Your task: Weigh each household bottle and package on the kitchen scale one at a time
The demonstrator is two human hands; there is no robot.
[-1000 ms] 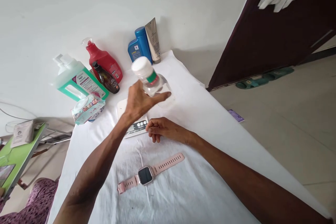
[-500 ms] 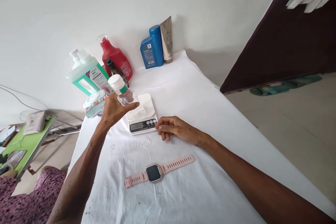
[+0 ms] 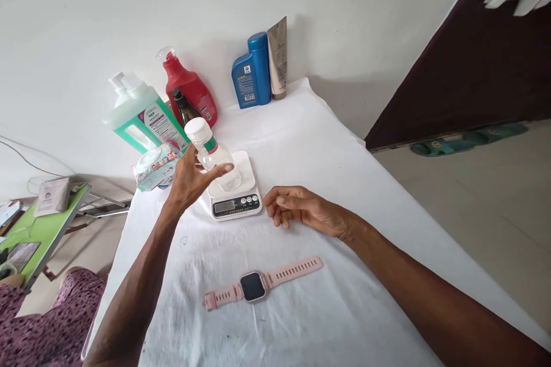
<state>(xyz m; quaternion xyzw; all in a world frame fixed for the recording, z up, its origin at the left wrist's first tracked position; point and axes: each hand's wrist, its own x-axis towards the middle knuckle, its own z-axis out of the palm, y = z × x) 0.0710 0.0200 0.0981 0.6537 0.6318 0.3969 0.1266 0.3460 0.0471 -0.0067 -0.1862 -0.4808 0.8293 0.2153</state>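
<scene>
Near the left edge of the white cloth-covered bench [image 3: 327,178], a pale turquoise soft wipes pack [image 3: 152,169] lies in front of a big translucent jug of green liquid [image 3: 150,123]; just behind the left hand's reach stand a red plastic bottle [image 3: 193,87] and a slim dark brown bottle [image 3: 186,109]. The left hand [image 3: 198,175] needs to keep its knuckles off these.

That hand is wrapped round a clear plastic bottle with a white cap and a green-and-red label [image 3: 217,156], thumb across the front, fingers behind. The bottle's base is over the platform of a white digital kitchen scale [image 3: 244,175], which sits left of the bench's middle, well in from the edges. Whether the base bears fully on it, I can't tell. Good handling here means a level base, centred on the platform, and a release that opens thumb and fingers evenly, without pushing down or dragging sideways.

Nearer the front, a pink smartwatch [image 3: 253,287] lies flat, well clear. Toward the far right corner stand a blue plastic bottle [image 3: 253,74] and a beige tube [image 3: 278,60]. The right hand [image 3: 305,206] is half curled, holding nothing, beside the scale's front right corner; it should avoid leaning on it.
</scene>
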